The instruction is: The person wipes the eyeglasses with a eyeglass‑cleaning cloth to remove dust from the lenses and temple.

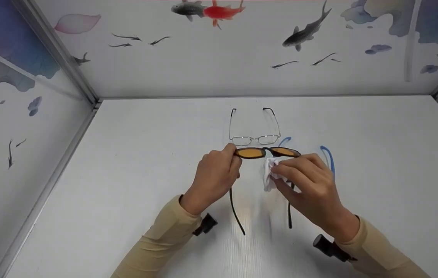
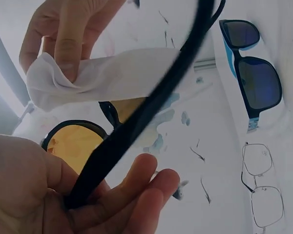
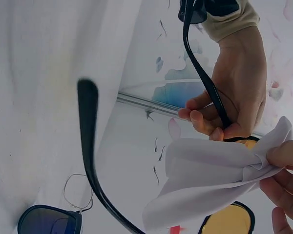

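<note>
Legs (image 1: 236,216) of the amber glasses (image 1: 253,153) point back at the person, unfolded; pair is held up off the table (image 1: 145,154); left hand (image 1: 216,170) clamped on one end by the hinge; right hand (image 1: 313,187) pinching the cloth (image 1: 268,178) close to the other lens; can't tell if cloth touches it.

Main risk: only one end looks firmly gripped, so hard rubbing on the far lens could twist the frame or strain that hinge; bunched cloth could let a bare fingertip smear the lens; loose cloth could snag the right leg.

Farther out: shades (image 2: 258,83) lie beyond the right hand, wire glasses (image 1: 255,138) just past the amber lenses; if the left grip slips, the dropped pair could scratch either; drifting knuckles might shove the thin wire ones.
</note>
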{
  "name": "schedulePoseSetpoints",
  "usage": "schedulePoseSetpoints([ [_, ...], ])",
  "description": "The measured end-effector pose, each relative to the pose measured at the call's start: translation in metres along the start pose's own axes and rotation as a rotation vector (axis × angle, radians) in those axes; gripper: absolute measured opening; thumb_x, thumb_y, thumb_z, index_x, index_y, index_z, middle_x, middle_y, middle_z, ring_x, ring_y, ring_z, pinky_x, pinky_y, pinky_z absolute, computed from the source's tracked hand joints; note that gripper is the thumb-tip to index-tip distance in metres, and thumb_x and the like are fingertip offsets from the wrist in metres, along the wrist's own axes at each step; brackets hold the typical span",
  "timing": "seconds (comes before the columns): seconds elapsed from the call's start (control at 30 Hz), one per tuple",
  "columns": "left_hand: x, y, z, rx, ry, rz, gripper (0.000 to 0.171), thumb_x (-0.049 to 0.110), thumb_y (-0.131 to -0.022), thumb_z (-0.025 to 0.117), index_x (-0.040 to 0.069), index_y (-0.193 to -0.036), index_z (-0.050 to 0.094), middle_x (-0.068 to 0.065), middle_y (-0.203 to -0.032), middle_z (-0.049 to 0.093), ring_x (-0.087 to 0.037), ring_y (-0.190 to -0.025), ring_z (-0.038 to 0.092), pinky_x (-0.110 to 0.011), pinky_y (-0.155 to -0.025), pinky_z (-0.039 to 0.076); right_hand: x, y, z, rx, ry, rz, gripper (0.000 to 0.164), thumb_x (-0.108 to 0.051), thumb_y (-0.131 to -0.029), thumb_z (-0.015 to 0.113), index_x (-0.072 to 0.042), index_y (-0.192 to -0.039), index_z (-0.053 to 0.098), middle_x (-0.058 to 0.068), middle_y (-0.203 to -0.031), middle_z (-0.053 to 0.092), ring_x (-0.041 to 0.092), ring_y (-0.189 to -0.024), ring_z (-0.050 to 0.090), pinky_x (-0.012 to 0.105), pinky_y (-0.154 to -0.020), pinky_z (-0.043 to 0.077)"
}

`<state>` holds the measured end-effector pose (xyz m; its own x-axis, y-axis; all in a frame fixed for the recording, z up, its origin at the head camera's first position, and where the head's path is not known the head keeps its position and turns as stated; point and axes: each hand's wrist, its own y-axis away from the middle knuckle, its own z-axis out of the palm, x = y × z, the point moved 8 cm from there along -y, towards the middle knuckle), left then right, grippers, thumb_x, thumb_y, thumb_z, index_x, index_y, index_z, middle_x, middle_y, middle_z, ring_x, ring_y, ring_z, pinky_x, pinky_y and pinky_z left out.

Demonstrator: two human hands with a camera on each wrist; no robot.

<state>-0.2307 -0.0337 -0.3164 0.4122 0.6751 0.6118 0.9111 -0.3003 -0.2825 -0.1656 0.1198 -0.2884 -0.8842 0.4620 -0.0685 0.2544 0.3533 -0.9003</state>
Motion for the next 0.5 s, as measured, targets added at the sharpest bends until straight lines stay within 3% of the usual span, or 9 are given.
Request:
schedulePoseSetpoints([
  [0.13,-0.011,-0.002,0.0,-0.008,0.008,-0.039,0.021,0.003,-0.095,0.045,0.004,-0.078,0.055,-0.002,-0.058,0.061,-0.013,-0.05,0.059,-0.022,-0.043,0.033,0.0,0.001,0.0,0.004,0.013,0.01,0.02,-0.016,-0.097,0.059,-0.002,-0.088,0.069,0.011,-0.083,0.067,0.027,-0.067,0.057,0.037,-0.062,0.043],
  [0.27,-0.023,-0.005,0.004,-0.056,0.085,-0.092,0.029,0.004,-0.093,0.043,0.01,-0.066,0.049,-0.002,-0.057,0.062,-0.012,-0.051,0.062,-0.021,-0.043,0.031,0.001,0.0,-0.003,0.034,0.009,0.03,0.022,-0.017,-0.097,0.06,-0.001,-0.086,0.07,0.011,-0.081,0.067,0.027,-0.066,0.058,0.034,-0.059,0.043],
  [0.5,-0.036,-0.006,0.01,-0.123,0.218,-0.191,0.027,0.007,-0.093,0.037,0.005,-0.072,0.055,-0.002,-0.054,0.062,-0.015,-0.052,0.063,-0.022,-0.044,0.032,0.005,0.001,0.0,0.026,-0.01,0.094,0.021,-0.017,-0.096,0.06,-0.001,-0.089,0.07,0.01,-0.084,0.068,0.026,-0.068,0.06,0.032,-0.058,0.045],
])
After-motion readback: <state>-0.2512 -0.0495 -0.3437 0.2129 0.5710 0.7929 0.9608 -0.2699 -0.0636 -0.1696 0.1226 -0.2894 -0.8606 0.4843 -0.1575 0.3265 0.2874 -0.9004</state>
